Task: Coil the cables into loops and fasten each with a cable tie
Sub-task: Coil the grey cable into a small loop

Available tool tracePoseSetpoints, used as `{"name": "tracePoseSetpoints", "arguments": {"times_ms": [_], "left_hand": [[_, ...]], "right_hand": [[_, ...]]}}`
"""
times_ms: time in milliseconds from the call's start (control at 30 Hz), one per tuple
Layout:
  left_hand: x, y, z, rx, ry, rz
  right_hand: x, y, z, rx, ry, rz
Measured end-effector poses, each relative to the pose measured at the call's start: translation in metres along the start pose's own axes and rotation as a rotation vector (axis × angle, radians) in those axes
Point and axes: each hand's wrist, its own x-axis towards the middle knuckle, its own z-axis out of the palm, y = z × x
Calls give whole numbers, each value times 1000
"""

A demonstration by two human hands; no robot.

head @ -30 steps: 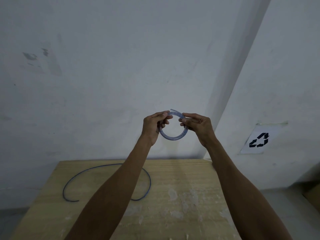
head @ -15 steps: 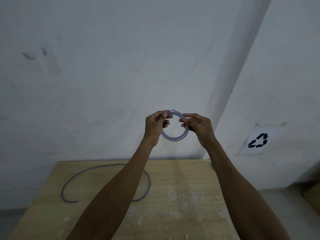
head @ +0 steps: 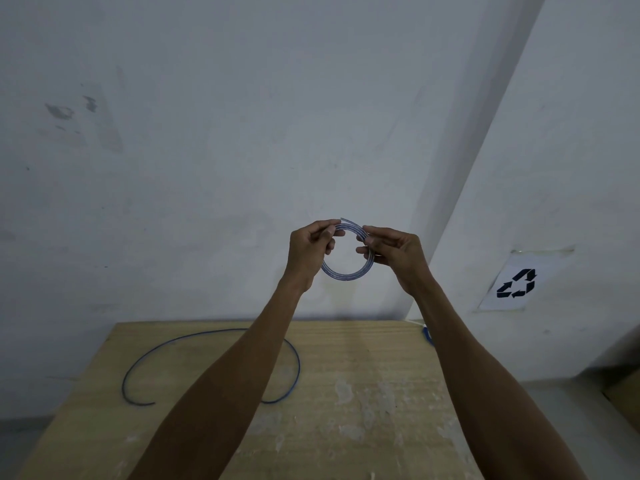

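Cables are showing in two places around the wooden table (head: 381, 427), which is filling the lower view and is sitting just as it was a second ago. On its left half the loose blue cable (head: 204, 332) is lying in one wide open arc. It is not shifting across the pictures, so it is still waiting its turn.

Well above the table, in front of the wall, the coiled cable (head: 346, 279) is being held in the air between both hands as a small ring of several turns. Over the last second the ring is keeping nearly the same place and size.

The left hand (head: 306, 252) is pinching the coil's upper left between thumb and forefinger, and its fingers, looser a second ago, are closing in toward the top. The right hand (head: 398, 252) is pinching the upper right with its thumb over the turns, and it is barely moving. The free end (head: 346, 220) is poking out at the top between the two pinches.

Winding seems to be finishing, and the hands look to be settling that end, so fastening is probably coming next. No cable tie is showing plainly. A small blue item (head: 427, 336) at the table's far right edge is too small to identify.
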Motion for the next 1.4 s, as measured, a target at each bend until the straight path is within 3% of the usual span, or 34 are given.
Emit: {"name": "tracePoseSetpoints", "arguments": {"times_ms": [533,767,933,1100,1400], "left_hand": [[-5,-3,3,45,-85,-25],[-8,-14,15,-26,22,-64],[-10,-18,9,-3,-59,-60],[-10,-24,16,-12,59,-34],[-12,-29,14,-20,-26,-133]], "right_hand": [[-4,-6,-18,-144,-109,45],[-8,5,-10,-5,61,27],[-10,8,-15,-6,49,47],[-11,8,-10,3,28,63],[-15,11,-9,-32,73,73]]}}
